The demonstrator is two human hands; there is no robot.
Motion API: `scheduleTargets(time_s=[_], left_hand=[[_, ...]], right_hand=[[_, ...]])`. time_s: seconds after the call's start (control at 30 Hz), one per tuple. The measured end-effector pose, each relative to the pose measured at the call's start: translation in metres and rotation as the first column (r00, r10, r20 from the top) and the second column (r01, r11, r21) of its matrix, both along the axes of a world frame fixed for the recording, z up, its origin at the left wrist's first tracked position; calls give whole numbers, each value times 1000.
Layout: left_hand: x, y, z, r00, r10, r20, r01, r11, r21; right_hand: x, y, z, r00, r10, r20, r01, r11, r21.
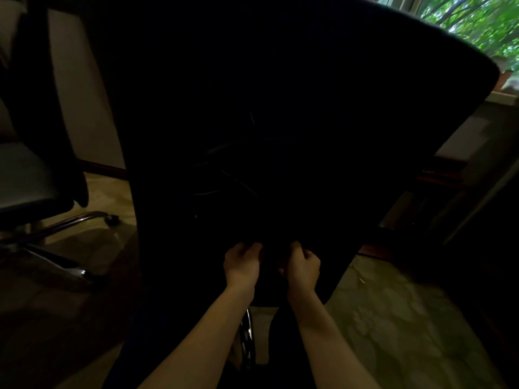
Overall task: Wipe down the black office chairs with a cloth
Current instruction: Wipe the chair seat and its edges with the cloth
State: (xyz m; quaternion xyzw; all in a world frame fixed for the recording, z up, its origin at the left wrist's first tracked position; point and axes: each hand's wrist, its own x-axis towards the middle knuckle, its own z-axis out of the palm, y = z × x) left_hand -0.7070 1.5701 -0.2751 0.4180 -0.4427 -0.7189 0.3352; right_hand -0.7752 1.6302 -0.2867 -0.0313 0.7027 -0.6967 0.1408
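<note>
Both hands low at the black chair back (295,108), L hand (242,263) & R hand (302,266) w/ fingers curled side by side against its lower edge, too dark to tell what they pinch, 2nd chair (31,175) off left, window (477,21) beyond.
</note>
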Motion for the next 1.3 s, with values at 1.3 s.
scheduleTargets(time_s=[1.3], left_hand=[[70,-69,11,993,115,31,-115,993,9]], right_hand=[[95,-96,6,992,62,108,-61,998,-18]])
